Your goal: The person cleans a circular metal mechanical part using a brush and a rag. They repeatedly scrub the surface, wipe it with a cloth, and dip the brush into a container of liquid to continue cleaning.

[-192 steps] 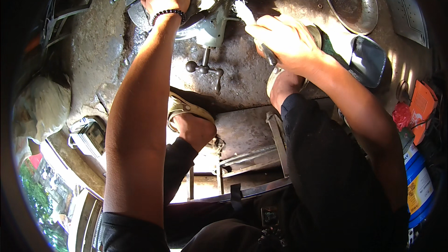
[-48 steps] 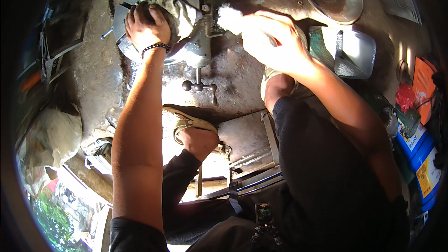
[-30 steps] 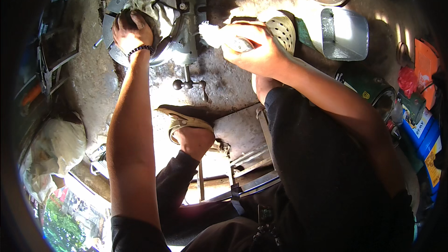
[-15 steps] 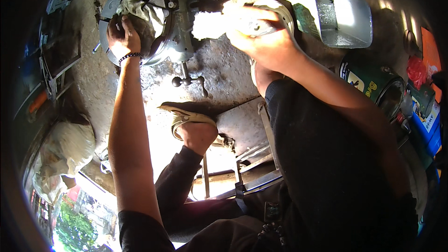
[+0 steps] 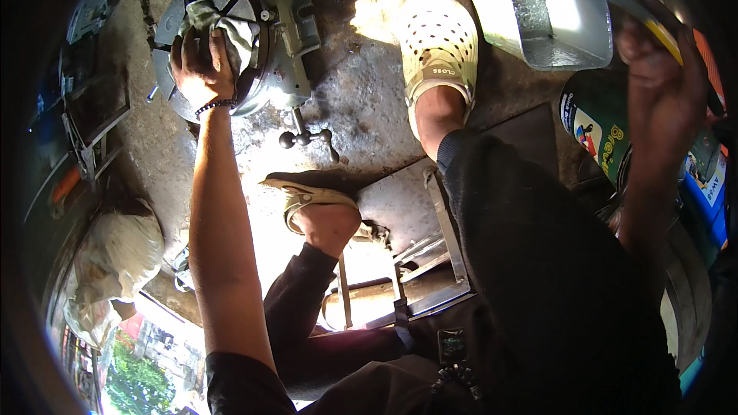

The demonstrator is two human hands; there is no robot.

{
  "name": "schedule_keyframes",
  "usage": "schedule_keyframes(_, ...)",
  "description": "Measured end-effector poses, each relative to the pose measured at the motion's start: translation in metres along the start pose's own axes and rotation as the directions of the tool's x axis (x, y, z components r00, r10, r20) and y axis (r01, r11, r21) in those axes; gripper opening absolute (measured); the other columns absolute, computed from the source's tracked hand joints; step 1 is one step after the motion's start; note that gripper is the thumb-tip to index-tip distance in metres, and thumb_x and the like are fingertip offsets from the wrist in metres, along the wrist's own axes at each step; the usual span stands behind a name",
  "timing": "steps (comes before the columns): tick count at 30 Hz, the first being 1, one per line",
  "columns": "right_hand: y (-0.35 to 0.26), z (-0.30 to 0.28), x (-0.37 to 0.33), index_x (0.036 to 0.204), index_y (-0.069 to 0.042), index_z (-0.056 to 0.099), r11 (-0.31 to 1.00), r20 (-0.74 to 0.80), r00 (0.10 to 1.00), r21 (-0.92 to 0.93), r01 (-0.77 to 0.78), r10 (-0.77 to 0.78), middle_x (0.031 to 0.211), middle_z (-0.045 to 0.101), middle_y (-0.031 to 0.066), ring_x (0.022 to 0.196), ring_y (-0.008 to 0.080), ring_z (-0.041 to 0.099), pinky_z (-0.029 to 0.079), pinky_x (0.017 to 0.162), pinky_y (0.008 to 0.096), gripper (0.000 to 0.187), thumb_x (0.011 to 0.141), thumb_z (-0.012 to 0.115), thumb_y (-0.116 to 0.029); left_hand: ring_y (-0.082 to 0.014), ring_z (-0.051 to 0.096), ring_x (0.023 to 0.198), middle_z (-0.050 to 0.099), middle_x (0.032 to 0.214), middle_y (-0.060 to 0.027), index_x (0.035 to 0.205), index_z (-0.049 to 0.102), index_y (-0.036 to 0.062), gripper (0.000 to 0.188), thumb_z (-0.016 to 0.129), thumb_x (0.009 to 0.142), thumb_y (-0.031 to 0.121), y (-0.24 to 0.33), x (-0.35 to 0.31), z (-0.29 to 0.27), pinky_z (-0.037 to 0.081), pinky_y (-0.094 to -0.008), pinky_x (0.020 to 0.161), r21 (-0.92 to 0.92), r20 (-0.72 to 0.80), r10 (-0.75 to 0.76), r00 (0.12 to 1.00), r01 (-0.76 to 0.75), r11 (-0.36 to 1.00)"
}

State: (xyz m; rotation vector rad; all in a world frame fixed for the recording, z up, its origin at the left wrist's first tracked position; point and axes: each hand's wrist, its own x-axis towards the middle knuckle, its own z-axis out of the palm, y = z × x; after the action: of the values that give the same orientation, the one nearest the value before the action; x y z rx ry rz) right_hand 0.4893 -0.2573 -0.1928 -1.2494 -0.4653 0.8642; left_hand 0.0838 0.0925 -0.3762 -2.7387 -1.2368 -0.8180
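My left hand (image 5: 201,69), a dark beaded bracelet at its wrist, presses a crumpled, stained grey-white rag (image 5: 240,37) against the slotted round face of a grey metal rotary table (image 5: 173,19). Its fingers are bent over the rag. A crank with ball ends (image 5: 306,138) sticks out of the rotary table's near side. At the far right, my right hand (image 5: 659,61) is raised above a green tin (image 5: 596,119), in shadow and smeared by motion. Its fingers look closed around a long, curved, greyish thing with a yellow edge (image 5: 663,37), whose kind I cannot make out.
A translucent rectangular tub (image 5: 586,50) stands at the far right, beside my clog-shod foot (image 5: 438,42). My other foot (image 5: 315,211) is nearer the middle, by a metal frame (image 5: 446,234). A pale plastic bag (image 5: 123,253) lies left; a blue container (image 5: 706,192) stands right.
My right hand has swung right, from above my foot to beside the green tin; the bright white thing at it no longer shows. My left hand has shifted slightly on the rag.
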Motion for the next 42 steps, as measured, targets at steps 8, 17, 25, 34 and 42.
schedule_keyframes(8, 0.032, -0.027, -0.016, 0.113, 0.001, 0.068, 0.644, -0.437, 0.898, -0.701, -0.305, -0.051, 0.089, 0.071, 0.0074, 0.076, 0.0091, 0.058, 0.045, 0.072, 0.0248, 0.034, 0.097, 0.066, -0.030, -0.0378, 0.061, 0.114, 0.066, 0.121, -0.0205, 0.113, 0.070, 0.0040, 0.033, 0.062, 0.094, 0.029, -0.022, -0.003, 0.008, 0.050, -0.0447, 0.099, -0.072, -0.040, -0.035, 0.999, 0.032, 0.997)
schedule_keyframes(17, 0.052, -0.039, -0.004, 0.110, -0.003, 0.071, 0.588, -0.372, 0.927, -0.759, -0.278, -0.042, 0.085, 0.070, 0.0043, 0.073, 0.0083, 0.059, 0.043, 0.068, 0.0249, 0.033, 0.094, 0.070, -0.032, -0.0323, 0.071, 0.094, 0.071, 0.106, -0.0173, 0.110, 0.069, 0.0031, 0.022, 0.066, 0.093, 0.018, -0.042, -0.006, 0.020, 0.058, -0.0380, 0.082, -0.059, -0.116, -0.093, 0.989, 0.086, 0.995)
schedule_keyframes(25, 0.065, -0.070, 0.009, 0.117, -0.010, 0.070, -0.208, -0.186, 0.978, -0.964, -0.164, 0.091, 0.082, 0.070, 0.0087, 0.077, 0.0177, 0.067, 0.050, 0.074, 0.0345, 0.055, 0.091, 0.065, -0.058, -0.0405, 0.066, 0.099, 0.068, 0.109, -0.0235, 0.114, 0.064, 0.0014, 0.030, 0.052, 0.101, 0.026, -0.027, -0.007, 0.007, 0.052, -0.0439, 0.088, -0.048, -0.036, -0.277, 0.960, 0.275, 0.960)
schedule_keyframes(34, 0.077, -0.102, 0.021, 0.124, -0.014, 0.066, 0.050, -0.412, 0.911, -0.910, -0.411, -0.016, 0.084, 0.069, 0.0097, 0.078, 0.0193, 0.068, 0.051, 0.074, 0.0323, 0.043, 0.093, 0.069, -0.043, -0.0392, 0.064, 0.101, 0.065, 0.112, -0.0255, 0.120, 0.061, -0.0046, 0.047, 0.050, 0.099, 0.035, -0.065, 0.007, -0.027, 0.050, -0.0470, 0.093, -0.232, -0.086, -0.520, 0.850, 0.490, 0.840)
schedule_keyframes(42, 0.051, -0.060, 0.022, 0.125, -0.013, 0.066, -0.118, -0.001, 0.940, -0.992, -0.044, -0.341, 0.101, 0.071, 0.0074, 0.092, 0.0161, 0.069, 0.053, 0.083, 0.0310, 0.033, 0.099, 0.063, -0.032, -0.0386, 0.061, 0.101, 0.061, 0.105, -0.0185, 0.120, 0.057, -0.0001, 0.049, 0.060, 0.095, 0.041, -0.059, 0.029, -0.088, 0.052, -0.0439, 0.092, -0.337, -0.090, -0.357, 0.930, 0.309, 0.889)
